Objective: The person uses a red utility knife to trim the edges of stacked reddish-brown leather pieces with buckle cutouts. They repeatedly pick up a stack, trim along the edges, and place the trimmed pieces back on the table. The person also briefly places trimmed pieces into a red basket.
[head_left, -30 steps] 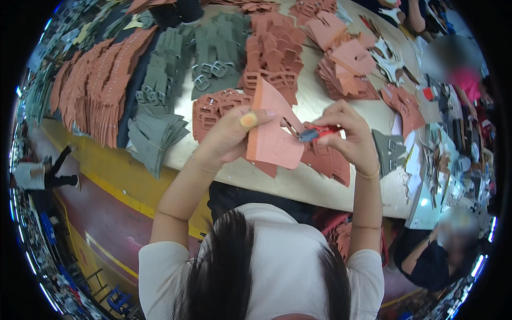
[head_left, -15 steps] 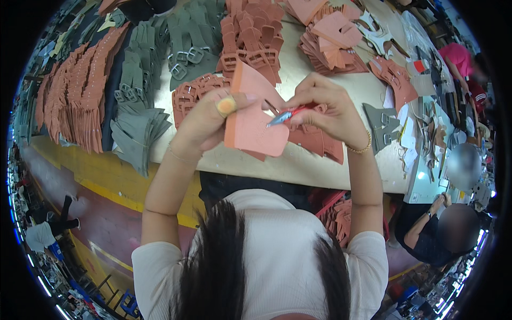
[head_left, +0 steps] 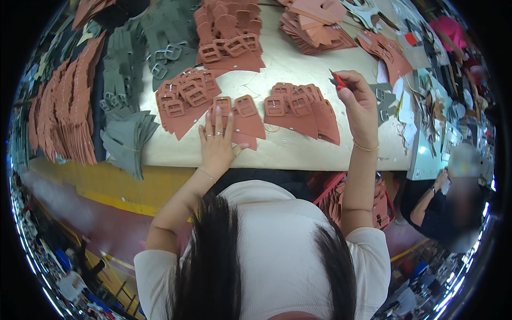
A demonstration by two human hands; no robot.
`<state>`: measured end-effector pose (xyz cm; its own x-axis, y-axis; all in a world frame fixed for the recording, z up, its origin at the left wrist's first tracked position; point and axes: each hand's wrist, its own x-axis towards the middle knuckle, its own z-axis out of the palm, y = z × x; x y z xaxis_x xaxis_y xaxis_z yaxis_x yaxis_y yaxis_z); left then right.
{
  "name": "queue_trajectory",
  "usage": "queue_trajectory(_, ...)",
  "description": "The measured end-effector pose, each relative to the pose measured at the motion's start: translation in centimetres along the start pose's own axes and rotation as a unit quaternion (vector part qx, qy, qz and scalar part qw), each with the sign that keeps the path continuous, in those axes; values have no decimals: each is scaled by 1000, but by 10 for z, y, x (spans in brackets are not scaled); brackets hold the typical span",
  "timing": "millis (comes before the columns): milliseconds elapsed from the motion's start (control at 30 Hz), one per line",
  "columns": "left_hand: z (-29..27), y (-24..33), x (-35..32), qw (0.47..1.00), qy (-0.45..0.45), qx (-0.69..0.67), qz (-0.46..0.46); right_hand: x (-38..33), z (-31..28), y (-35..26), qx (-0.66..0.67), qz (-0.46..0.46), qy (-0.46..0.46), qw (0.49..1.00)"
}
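Note:
My left hand (head_left: 217,146) lies palm down with fingers stretched out. It rests on a terracotta leather piece (head_left: 249,126) with leather-covered buckles, at the near part of the table. My right hand (head_left: 356,98) is raised over the table to the right. Its fingers are closed around small red-handled thread snips (head_left: 338,81), whose dark tip points up and to the left. Between the hands lies an overlapping group of buckled terracotta pieces (head_left: 306,109). Just left of my left hand sits another pile of buckled pieces (head_left: 184,98).
Behind are a buckled terracotta stack (head_left: 229,37) and a fanned stack (head_left: 317,24). Bundles of grey-green straps (head_left: 128,136) and a long terracotta row (head_left: 69,101) fill the left. A red crate (head_left: 325,198) with pieces stands below the table (head_left: 288,154). People sit and stand at right.
My left hand has let go of the lifted terracotta piece and now lies flat on pieces on the table. The snips, in my right hand, have moved away to the right and up.

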<state>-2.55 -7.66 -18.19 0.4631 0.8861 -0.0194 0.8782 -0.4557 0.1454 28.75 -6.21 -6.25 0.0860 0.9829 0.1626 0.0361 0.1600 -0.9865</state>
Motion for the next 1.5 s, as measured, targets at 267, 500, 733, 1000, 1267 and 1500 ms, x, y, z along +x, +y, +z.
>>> queue_trajectory(267,24,-1,-7,999,-28,-2,-22,-37,5,47,-392,103,55,912)
queue_trajectory(500,26,22,-12,998,1,-61,-5,-53,28,74,-493,136,64,857)
queue_trajectory(733,-7,30,-9,985,47,-162,-20,-48,14,3,-331,179,56,925)
queue_trajectory(1000,-50,58,15,446,-163,-880,-2,-43,63,1,86,138,108,981)
queue_trajectory(1267,-101,56,35,456,-28,-884,-97,-49,64,10,-28,45,92,994)
queue_trajectory(1500,-118,57,35,556,19,-828,-75,-41,70,-5,-270,-142,98,947)
